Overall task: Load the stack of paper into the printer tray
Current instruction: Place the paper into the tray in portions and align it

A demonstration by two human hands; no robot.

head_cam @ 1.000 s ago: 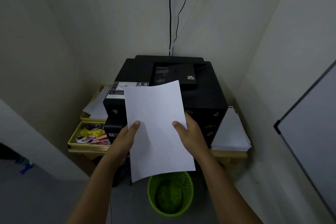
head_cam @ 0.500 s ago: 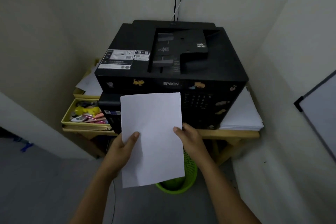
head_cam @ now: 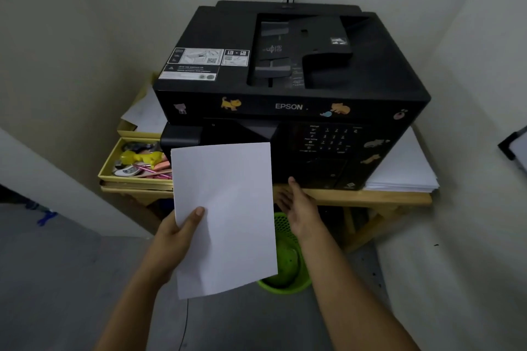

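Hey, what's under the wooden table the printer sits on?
A green basket stands on the floor under the table, partly hidden by the paper in the left hand and by the right hand. Its contents can't be made out.

Support: a light wooden table (head_cam: 379, 199) set in a corner, legs braced with slanted struts.
Centre: a black Epson printer (head_cam: 288, 80) fills most of the top.
Right end: a stack of white paper (head_cam: 405, 171) lies just beside the printer.
Left end: yellow trays (head_cam: 114, 164) of small stationery, loose sheets behind.
Floor: a green mesh bin (head_cam: 288, 265) under the table's front edge.
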